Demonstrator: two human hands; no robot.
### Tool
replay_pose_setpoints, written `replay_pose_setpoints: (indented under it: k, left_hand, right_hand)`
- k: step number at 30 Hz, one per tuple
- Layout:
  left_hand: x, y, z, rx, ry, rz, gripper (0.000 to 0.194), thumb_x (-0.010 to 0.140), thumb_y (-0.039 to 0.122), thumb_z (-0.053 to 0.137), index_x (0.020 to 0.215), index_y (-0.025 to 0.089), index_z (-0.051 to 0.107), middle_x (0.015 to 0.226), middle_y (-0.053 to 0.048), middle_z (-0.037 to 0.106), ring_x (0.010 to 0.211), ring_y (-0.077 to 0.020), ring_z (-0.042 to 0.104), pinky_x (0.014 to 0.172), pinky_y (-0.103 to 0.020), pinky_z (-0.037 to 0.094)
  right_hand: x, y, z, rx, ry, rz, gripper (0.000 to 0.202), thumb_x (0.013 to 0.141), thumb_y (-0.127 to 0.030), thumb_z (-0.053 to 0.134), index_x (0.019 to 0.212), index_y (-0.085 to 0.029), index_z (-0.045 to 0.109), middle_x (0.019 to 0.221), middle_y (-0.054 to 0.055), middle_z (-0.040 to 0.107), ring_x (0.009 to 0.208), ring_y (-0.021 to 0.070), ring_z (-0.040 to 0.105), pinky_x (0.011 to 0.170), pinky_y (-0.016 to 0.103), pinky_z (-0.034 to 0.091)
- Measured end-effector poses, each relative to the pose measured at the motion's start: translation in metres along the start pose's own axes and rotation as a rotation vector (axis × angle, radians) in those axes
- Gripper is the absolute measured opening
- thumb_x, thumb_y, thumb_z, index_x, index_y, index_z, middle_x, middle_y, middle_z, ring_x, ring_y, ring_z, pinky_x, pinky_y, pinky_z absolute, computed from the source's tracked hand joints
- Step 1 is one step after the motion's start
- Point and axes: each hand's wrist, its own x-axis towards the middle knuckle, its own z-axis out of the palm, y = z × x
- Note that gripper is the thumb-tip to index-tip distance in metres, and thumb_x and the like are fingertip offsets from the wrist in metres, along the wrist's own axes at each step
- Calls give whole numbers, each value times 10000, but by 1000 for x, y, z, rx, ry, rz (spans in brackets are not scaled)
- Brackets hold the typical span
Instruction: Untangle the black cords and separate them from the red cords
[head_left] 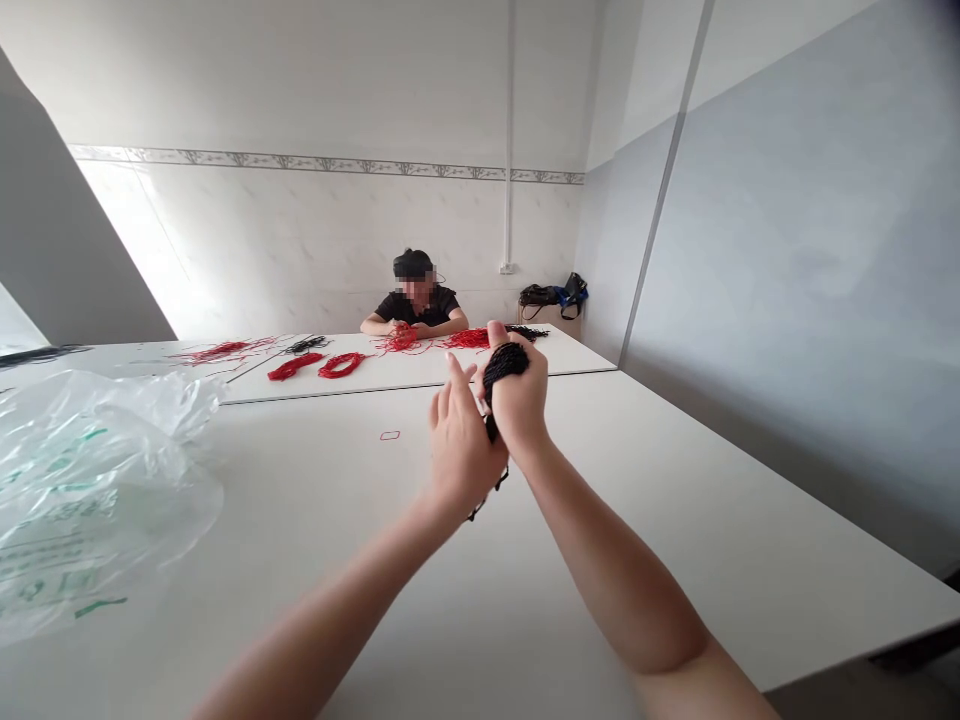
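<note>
A thick bundle of black braided cords (pixel 507 364) is folded over in my right hand (pixel 529 388), whose fingers wrap round it with the thumb up. My left hand (pixel 466 440) presses close against its left side, back towards me. Its index finger points up while the other fingers are half bent. The lower part of the bundle runs down into the left hand, and the palm side of that grip is hidden. Loose black ends dangle below the left wrist. Both hands are held above the white table (pixel 337 530).
A crumpled clear plastic bag (pixel 97 500) covers the table's left side. A small red loop (pixel 390 435) lies near the middle. Beyond the table joint are red cord coils (pixel 341 365), black cords (pixel 306 345) and a red cord heap (pixel 469 338). A person (pixel 416 300) sits opposite, hands on red cords.
</note>
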Motion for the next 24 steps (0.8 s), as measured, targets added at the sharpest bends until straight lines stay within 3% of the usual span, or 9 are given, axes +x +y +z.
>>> replay_pose_setpoints:
  k: [3,6,9,12,15,17,18,21,24]
  left_hand:
    - [12,-8,-11,-130,-79,-138,510,694,174,596,1202,177,553,799,-83,663,888,-330,612,848,-456,398]
    - [24,-2,-32,-263,-342,-346,61,725,192,559,723,183,620,489,-14,514,544,-230,545,603,-343,383]
    - [29,10,-54,-724,-780,-410,210,812,271,535,643,167,603,426,6,477,467,-180,516,567,-313,393]
    - [18,16,-56,-1318,-1126,-451,270,800,341,572,589,174,593,330,16,440,386,-187,540,595,-342,438]
    - [-9,15,-30,-1924,-1420,-373,436,710,497,591,402,228,441,216,7,356,259,-219,486,494,-371,440]
    - [-26,14,-2,-2016,-1516,-406,556,608,658,595,347,247,327,177,16,252,238,-249,467,455,-408,449]
    - [-33,14,11,-1959,-1494,-468,601,553,739,581,347,251,298,176,14,233,253,-265,478,456,-423,451]
    - [-44,18,42,-1761,-1151,-643,610,570,830,459,396,262,319,228,-17,343,394,-306,579,534,-441,454]
    - [-55,23,53,-1683,-840,-674,577,600,837,388,455,278,396,335,-50,505,562,-338,650,609,-453,444]
  right_hand:
    - [-5,-7,3,67,-34,0,374,885,-436,546,623,-221,389,430,-62,431,357,96,390,352,212,308]
    - [0,-18,-4,60,-92,7,398,879,-470,559,611,-215,412,432,-55,446,372,97,405,394,224,342]
    - [7,-33,-16,22,-212,-42,449,869,-546,544,589,-203,469,496,-17,526,523,121,535,556,248,449]
    - [4,-48,-19,100,-410,-38,537,849,-680,457,603,-205,503,594,20,583,694,158,609,663,285,489]
    - [-9,-59,-15,237,-573,115,600,797,-792,378,642,-223,491,611,17,579,652,174,606,575,295,490]
    - [-19,-60,-11,330,-626,216,603,783,-816,358,658,-234,456,555,-7,539,564,172,575,498,286,468]
    - [-22,-59,-10,379,-637,255,596,791,-814,346,668,-239,442,508,-25,500,518,169,552,474,280,457]
    - [-28,-46,-8,503,-674,349,589,834,-792,262,687,-244,418,390,-75,347,408,152,483,469,273,451]
    - [-29,-31,-4,579,-715,440,601,849,-775,197,642,-233,356,341,-104,228,318,115,391,473,258,447]
